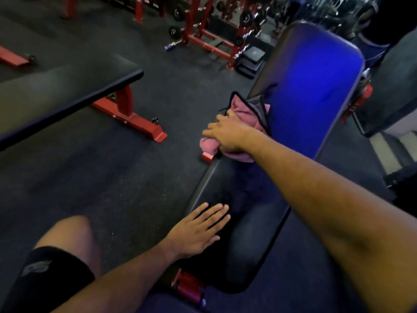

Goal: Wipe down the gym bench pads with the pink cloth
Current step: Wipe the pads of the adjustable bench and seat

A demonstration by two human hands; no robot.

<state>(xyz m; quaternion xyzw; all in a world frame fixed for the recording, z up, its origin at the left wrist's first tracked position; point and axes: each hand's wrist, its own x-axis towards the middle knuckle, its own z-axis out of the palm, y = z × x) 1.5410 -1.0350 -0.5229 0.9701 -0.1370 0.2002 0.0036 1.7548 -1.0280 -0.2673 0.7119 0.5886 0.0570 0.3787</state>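
Observation:
A dark gym bench stands in front of me, with a seat pad (255, 240) near me and a raised back pad (313, 86) that shines blue. The pink cloth (242, 114), edged in dark trim, lies bunched at the lower left of the back pad, where the two pads meet. My right hand (228, 134) presses down on the cloth and grips it. My left hand (198, 229) rests flat on the left edge of the seat pad, fingers spread, holding nothing.
A second flat bench (63, 96) with a red frame (133, 118) stands to the left. Red racks with weight plates (203, 30) fill the back. My knee, in a black sleeve (47, 274), is at the lower left. Dark rubber floor (101, 172) lies between the benches.

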